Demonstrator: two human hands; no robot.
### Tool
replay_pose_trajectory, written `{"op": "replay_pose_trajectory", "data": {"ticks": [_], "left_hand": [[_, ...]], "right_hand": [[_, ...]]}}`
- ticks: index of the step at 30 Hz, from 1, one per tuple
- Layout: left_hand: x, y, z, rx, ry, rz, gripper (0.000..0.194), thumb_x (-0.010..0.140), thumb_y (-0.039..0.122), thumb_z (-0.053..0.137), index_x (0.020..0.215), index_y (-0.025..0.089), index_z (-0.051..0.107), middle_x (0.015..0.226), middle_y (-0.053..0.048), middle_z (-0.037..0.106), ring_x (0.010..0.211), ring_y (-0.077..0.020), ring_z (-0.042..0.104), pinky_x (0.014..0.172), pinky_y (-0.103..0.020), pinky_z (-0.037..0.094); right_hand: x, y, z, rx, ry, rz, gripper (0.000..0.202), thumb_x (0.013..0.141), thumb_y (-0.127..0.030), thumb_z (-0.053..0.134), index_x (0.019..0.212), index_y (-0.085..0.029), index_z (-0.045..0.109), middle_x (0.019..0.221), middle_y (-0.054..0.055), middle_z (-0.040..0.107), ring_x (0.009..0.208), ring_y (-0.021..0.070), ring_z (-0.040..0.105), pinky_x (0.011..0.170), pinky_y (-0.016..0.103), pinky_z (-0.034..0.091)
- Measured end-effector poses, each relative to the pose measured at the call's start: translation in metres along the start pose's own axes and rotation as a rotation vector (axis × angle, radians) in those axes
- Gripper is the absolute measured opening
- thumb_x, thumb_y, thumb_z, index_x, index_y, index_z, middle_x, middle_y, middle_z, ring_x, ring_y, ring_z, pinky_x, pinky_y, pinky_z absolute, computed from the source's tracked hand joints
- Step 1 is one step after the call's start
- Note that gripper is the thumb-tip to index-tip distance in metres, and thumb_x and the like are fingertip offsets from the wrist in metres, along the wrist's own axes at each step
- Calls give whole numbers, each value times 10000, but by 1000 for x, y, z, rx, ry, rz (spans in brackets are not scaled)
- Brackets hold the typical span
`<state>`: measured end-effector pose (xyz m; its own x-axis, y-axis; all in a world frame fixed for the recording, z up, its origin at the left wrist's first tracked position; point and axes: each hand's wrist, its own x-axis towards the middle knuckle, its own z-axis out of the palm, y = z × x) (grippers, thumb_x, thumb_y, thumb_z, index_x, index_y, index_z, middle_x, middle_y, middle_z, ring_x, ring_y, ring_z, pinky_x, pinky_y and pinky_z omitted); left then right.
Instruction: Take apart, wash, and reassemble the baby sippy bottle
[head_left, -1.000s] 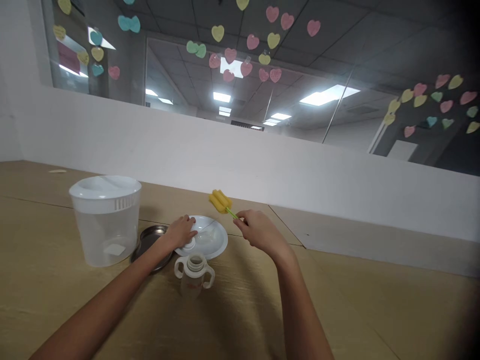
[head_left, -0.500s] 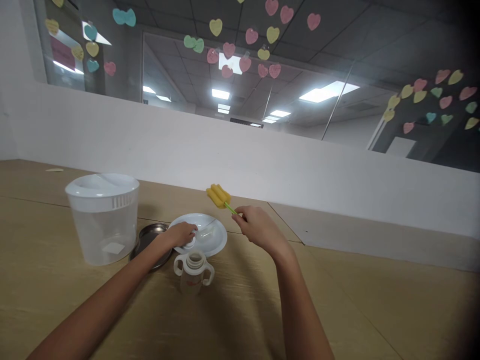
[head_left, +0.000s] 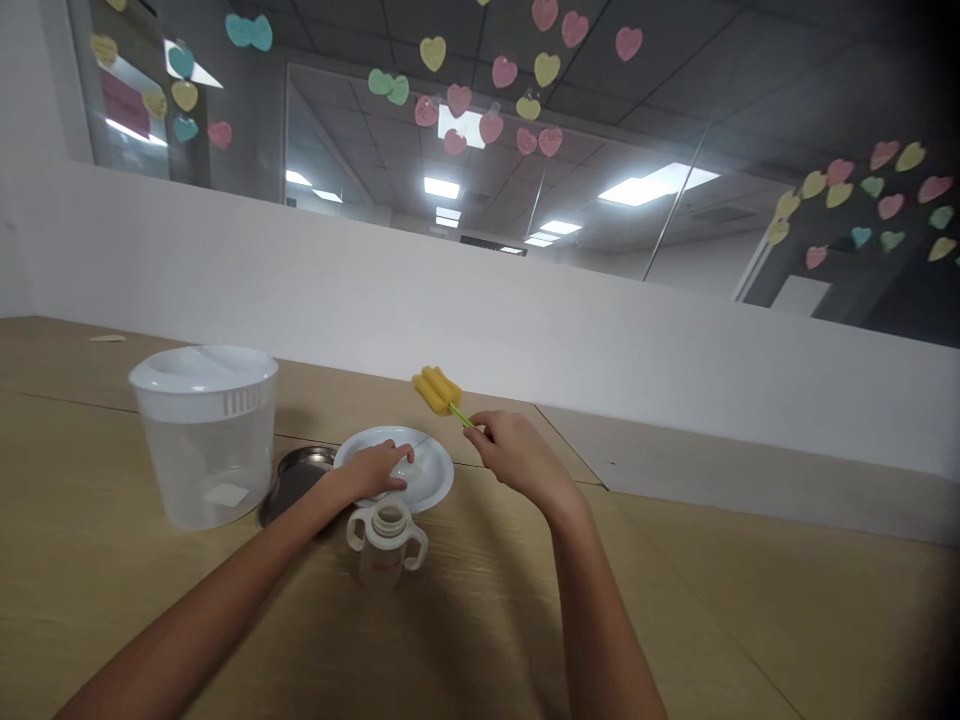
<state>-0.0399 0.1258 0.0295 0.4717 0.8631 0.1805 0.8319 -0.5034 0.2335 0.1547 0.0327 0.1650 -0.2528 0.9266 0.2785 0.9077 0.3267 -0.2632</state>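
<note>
Held up by its green handle, a yellow sponge bottle brush [head_left: 437, 391] is pinched in my right hand [head_left: 517, 455]. My left hand [head_left: 379, 470] reaches over a white plate [head_left: 439, 482], thumb and fingers apart around a small translucent piece [head_left: 414, 466] lying in it. Whether the fingers touch that piece I cannot tell. In front of the plate a baby bottle [head_left: 386, 545] with two side handles stands upright, its mouth uncovered. The palm hides the plate's left part.
A tall translucent bucket [head_left: 206, 440] with a white lid stands on the left of the brown table [head_left: 712, 620]. A round dark metal tray [head_left: 289, 485] lies beside it, partly under my left forearm. Behind the table runs a white wall [head_left: 337, 290].
My left hand has let go of a white ring-shaped part at the plate's left side and shifted right, fingers spreading over the translucent piece. My right hand and the brush have barely moved.
</note>
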Motion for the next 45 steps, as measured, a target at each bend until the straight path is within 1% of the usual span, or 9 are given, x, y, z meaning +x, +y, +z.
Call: {"op": "replay_pose_trajectory", "data": {"ticks": [6,10,19,22,25,28,33,40,45], "left_hand": [[4,3,6,-16,77,-19,210,712,275,601,875,191,499,961,-53,534,854,-205,568,746,-296,420],[4,1,3,-55,114,-8,240,653,175,594,872,180,494,970,-55,537,872,-196,554,764,-287,417],[1,4,-30,-237,231,-6,275,716,254,520,970,161,563,976,-70,630,864,-196,583,778,-310,449],[-1,9,-46,-470,366,-14,314,767,333,507,1013,149,572,1026,-83,634,886,-190,591,794,-313,462],[-6,17,-61,-901,483,15,389,752,414,561,1019,134,600,1027,-98,643,871,-200,602,758,-322,480],[-10,22,-72,-1236,582,4,418,700,407,645,1018,136,624,1063,-100,643,927,-196,599,794,-317,474],[-12,25,-82,-1497,792,-97,428,638,374,707,980,123,648,995,-105,663,870,-166,617,764,-294,490],[-16,36,-82,-1423,837,-69,481,738,535,554,870,88,671,802,-80,663,723,-153,591,587,-243,496],[-25,47,-85,-1060,793,-60,517,748,561,529,971,116,667,834,-81,670,682,-149,591,512,-212,448]], "right_hand": [[1,0,1,-26,-3,-15,253,890,-244,396,729,-151,568,576,15,580,438,85,479,480,213,291],[0,-1,1,-32,-8,-12,250,890,-238,391,741,-147,570,565,11,573,426,83,472,476,213,292],[2,3,0,2,-51,-17,269,882,-254,392,760,-142,604,558,19,566,450,98,479,486,217,312],[2,3,-1,48,-53,-20,272,873,-260,394,759,-144,613,538,14,546,458,101,466,492,220,314],[-1,0,-4,154,-61,-110,277,864,-280,391,755,-158,614,521,-10,503,461,96,432,504,220,313],[-5,-1,-9,255,-34,-187,284,862,-313,383,769,-171,610,521,-35,448,472,90,385,512,217,305],[-9,11,-17,257,72,-110,309,854,-370,393,689,-171,564,515,-51,331,481,88,318,479,216,249],[-14,3,-16,268,-104,-230,361,859,-391,380,730,-150,615,548,-33,390,512,91,328,495,218,264],[-12,-5,-10,236,-98,-333,334,869,-313,371,658,-159,579,574,-34,406,541,86,322,507,214,248]]}}
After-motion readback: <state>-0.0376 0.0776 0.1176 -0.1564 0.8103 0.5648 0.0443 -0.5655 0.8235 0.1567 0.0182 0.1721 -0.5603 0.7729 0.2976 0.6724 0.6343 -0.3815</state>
